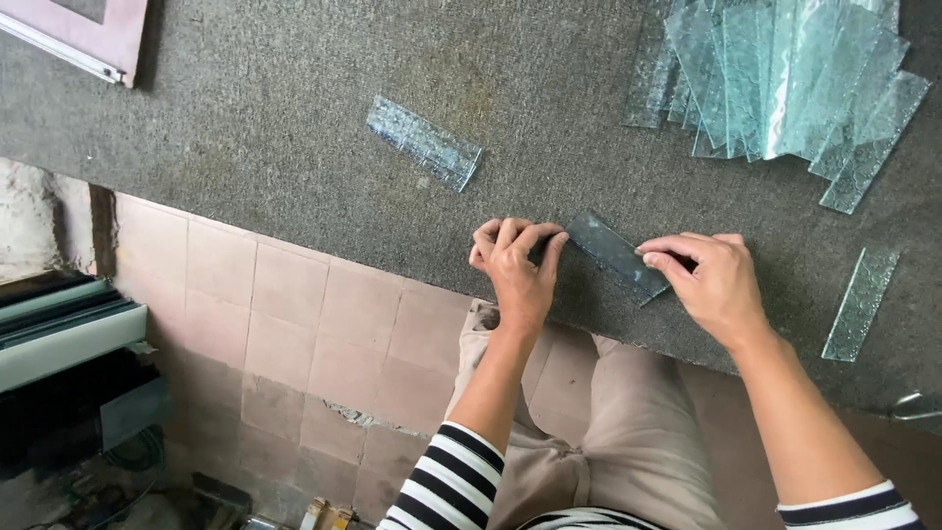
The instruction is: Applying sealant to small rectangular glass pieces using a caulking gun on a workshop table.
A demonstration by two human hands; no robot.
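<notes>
The person stands at a grey, fuzzy tabletop (294, 118) and holds one small strip of bumpy glass (613, 255) near its front edge. The left hand (518, 263) pinches one end of the strip with bent fingers. The right hand (708, 280) pinches the other end the same way. Both hands are closed on the glass, and the strip lies flat on the tabletop between them, a little slanted.

A big pile of glass strips (785, 79) sits at the far right corner, spread out like a fan. It looks like many pieces are there, all long and thin and a bit green. One more strip (424, 142) lies alone in the middle of the tabletop, well apart from the hands. Another single strip (862, 302) lies to the right, near the right hand but not touching it.

So I think the work is somewhere in the middle. A lot of strips are already lying around, and one is in the hands now. I cannot tell if the strip in the hands is being snapped, checked or just moved. I also cannot tell which strips are finished.

Below the tabletop I see a pink tiled floor (294, 324).
</notes>
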